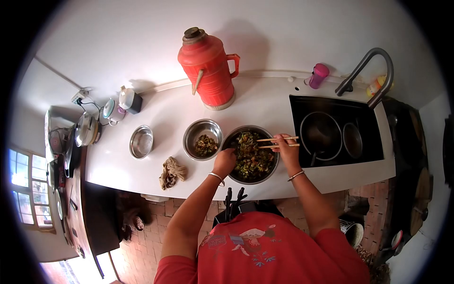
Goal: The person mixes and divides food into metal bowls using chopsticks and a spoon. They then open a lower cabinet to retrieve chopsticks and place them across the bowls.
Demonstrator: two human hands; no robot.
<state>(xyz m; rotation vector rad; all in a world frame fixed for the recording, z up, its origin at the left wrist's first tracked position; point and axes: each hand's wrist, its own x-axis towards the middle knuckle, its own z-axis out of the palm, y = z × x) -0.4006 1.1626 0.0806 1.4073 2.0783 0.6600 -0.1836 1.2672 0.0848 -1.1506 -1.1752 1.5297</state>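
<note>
A large steel bowl of chopped, mixed food stands on the white counter. My right hand holds a pair of wooden chopsticks, their tips over the food. At the bowl's left rim rests my left hand, its fingers closed round the edge. Touching or nearly touching it on the left, a smaller steel bowl holds a small heap of similar food.
An empty steel bowl and a crumpled cloth lie left. Behind stands a red thermos. The black sink with pans, a grey faucet and a pink cup are right.
</note>
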